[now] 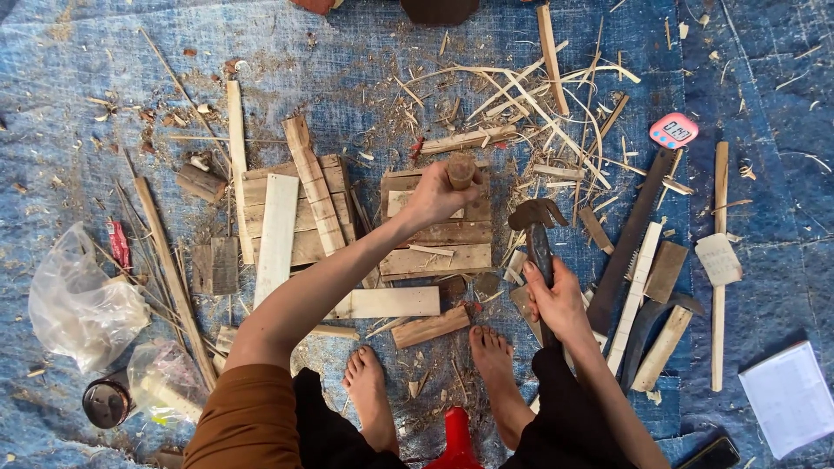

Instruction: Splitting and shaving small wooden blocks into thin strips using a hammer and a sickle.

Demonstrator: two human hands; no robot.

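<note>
Short wooden peg [460, 168] stands on slatted wood panel [437, 227], left hand [432, 198] fingers wrapped round it; right of the panel, right hand [558, 301] fingers closed on claw hammer [537, 227] handle; pink timer [673, 130] far right of panel on blue tarp [87, 69]

Ground surface consists of a blue woven tarpaulin [764, 78], creased and dusty, covering the whole view. Wood shavings [539, 95] and splinters lie scattered thickly across its upper middle, with sawdust alongside. Offcut wooden slats [278, 234] lie loose at left. No walls, windows or furniture show. Lighting is even, soft daylight, with only faint shadows.
</note>
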